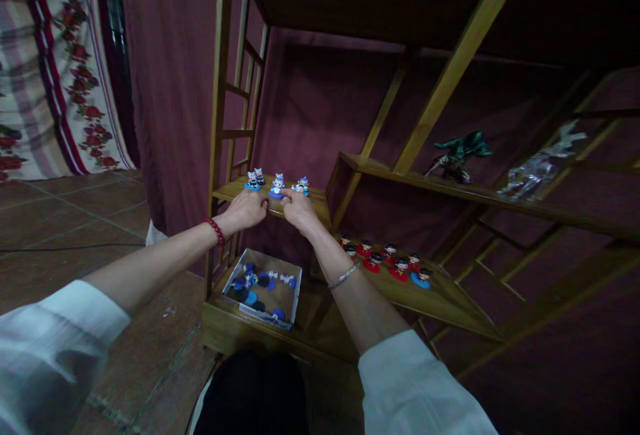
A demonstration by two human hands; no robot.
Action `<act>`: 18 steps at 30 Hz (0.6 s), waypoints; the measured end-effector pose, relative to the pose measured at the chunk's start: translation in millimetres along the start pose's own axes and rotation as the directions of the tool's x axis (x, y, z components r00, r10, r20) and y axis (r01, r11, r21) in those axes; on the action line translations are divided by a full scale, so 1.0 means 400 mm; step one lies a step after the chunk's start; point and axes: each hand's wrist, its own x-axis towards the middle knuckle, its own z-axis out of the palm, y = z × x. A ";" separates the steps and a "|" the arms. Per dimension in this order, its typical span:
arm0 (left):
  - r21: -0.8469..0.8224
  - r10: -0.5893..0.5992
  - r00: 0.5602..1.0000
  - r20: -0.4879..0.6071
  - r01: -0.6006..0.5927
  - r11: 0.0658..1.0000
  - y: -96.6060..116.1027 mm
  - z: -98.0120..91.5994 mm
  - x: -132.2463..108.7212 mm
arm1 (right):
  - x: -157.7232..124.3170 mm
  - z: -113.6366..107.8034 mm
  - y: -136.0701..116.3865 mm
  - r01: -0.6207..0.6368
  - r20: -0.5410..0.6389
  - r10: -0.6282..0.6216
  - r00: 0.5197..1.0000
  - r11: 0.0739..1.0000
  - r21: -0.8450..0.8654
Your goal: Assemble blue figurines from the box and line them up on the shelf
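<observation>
I note open access to the small shelf [231, 188] from the front and above; the lattice frame [237, 134] bounds its left side, and figurines [278, 184] obstruct straight rearward passage.

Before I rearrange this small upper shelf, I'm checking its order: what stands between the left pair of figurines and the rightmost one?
In the head view, one purple-based figurine, with the right hand at its base.

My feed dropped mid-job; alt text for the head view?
Right hand at a purple-based figurine on a wooden shelf, left hand at the shelf edge. Below, a box of small figurines; rightward, mostly red-based figurines.
</observation>
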 end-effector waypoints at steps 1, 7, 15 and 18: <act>0.014 0.054 0.998 -0.011 -0.054 0.998 0.000 0.005 0.002 | 0.001 -0.001 -0.005 0.005 0.011 -0.004 1.000 0.999 -0.038; 0.052 0.194 0.981 -0.021 -0.193 0.980 0.000 0.034 0.023 | 0.012 0.006 -0.009 0.025 0.032 -0.023 0.999 0.997 -0.070; -0.008 0.161 0.987 -0.013 -0.161 0.987 -0.003 0.044 0.040 | 0.027 0.018 0.004 0.019 0.011 -0.018 1.000 0.999 -0.039; -0.028 0.140 0.990 -0.015 -0.140 0.990 -0.005 0.045 0.042 | 0.029 0.019 0.004 0.019 0.007 -0.019 1.000 0.999 -0.033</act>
